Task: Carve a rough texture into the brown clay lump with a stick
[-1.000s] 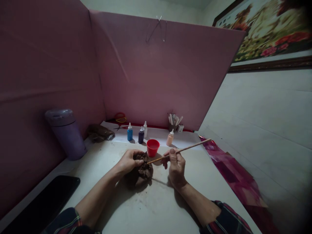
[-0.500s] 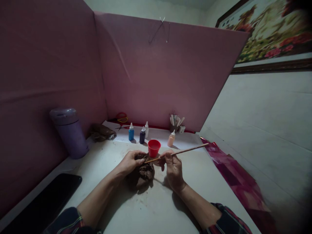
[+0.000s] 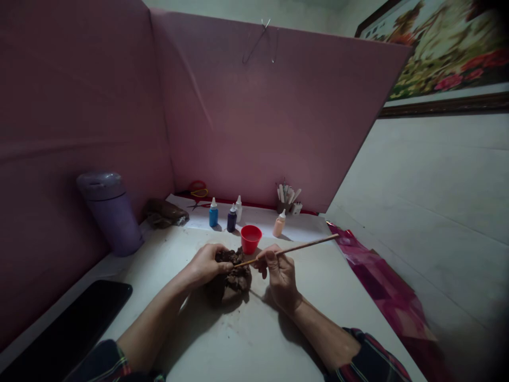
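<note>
A rough, dark brown lump of clay [image 3: 237, 281] rests on the white tabletop [image 3: 254, 339]. My left hand [image 3: 209, 265] grips its left side, the thumb lying across the front and the other fingers partly hidden behind. In my right hand [image 3: 280, 273] is a thin wooden stick [image 3: 308, 244], pinched like a pencil. Its left tip meets the clay close to my left thumb, while the other end points up to the right. Just behind the clay stands a small red cup [image 3: 251, 240].
Blue [image 3: 213, 215], dark purple, white and peach [image 3: 279, 225] squeeze bottles stand farther back. Scissors [image 3: 198, 192], a brown wrapped bundle [image 3: 166, 213] and a cup of tools [image 3: 287, 199] sit near the pink panel. At left are a purple tumbler [image 3: 111, 215] and a black phone [image 3: 75, 329].
The stick and my right hand have shifted slightly left, and the stick's tip now reaches nearer my left thumb. The camera view has tilted slightly.
</note>
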{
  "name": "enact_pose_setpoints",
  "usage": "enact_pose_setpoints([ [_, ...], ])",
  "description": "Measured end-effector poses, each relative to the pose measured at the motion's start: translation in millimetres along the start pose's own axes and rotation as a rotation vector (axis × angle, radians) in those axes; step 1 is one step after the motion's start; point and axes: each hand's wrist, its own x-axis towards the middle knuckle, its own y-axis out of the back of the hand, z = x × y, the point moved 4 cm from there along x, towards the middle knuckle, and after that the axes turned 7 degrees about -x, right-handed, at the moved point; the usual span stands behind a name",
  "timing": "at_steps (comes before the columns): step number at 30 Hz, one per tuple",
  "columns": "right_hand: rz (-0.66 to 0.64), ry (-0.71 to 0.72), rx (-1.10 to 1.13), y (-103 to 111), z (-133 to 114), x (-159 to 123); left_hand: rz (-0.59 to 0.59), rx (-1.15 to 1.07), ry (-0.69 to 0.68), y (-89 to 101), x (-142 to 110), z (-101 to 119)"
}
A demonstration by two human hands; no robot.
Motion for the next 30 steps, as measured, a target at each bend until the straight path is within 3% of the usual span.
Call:
enact_pose_setpoints([
  [6, -0.006, 0.015, -0.006, 0.0, 0.5, -1.1, 0.089, 0.167, -0.038, -0.8, 3.2, 5.4],
  [18, -0.032, 0.064, -0.022, -0.4, -1.2, -4.4, 0.242, 0.372, 0.041, -6.8, -1.0, 18.1],
  [23, -0.026, 0.068, -0.027, -0.4, -2.9, -3.4, 0.200, 0.309, 0.005, -6.6, -0.5, 10.8],
  [30, 0.000, 0.040, -0.045, 0.6, -5.1, -3.1, 0.007, 0.010, -0.072, 8.9, 0.3, 6.0],
])
